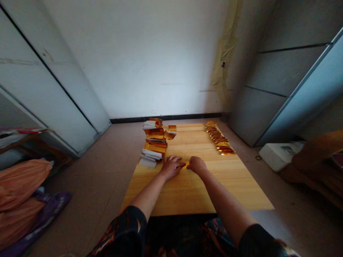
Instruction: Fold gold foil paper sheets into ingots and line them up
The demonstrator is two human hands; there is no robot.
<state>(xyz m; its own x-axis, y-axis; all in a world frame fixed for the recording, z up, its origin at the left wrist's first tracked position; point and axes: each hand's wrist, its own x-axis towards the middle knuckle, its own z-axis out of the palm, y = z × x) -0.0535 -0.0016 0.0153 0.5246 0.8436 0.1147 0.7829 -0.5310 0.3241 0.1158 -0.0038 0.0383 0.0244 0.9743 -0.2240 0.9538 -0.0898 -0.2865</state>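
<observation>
A small piece of gold foil paper is between my two hands at the middle of the wooden table. My left hand lies low over the tabletop, its fingers pointing right and pressing the paper's left part. On the other side, my right hand is closed with its fingertips pinching the right edge. The exact shape of the paper is mostly covered by my fingers. Left of my hands, stacks of gold-and-white foil paper sheets run along the table's edge. A row of folded gold foil pieces sits along the far right edge.
Two loose foil sheets lie beside the left stacks. The wooden table stands before a white wall. Orange and purple bags are on the floor at left; a white box is at right near a grey cabinet.
</observation>
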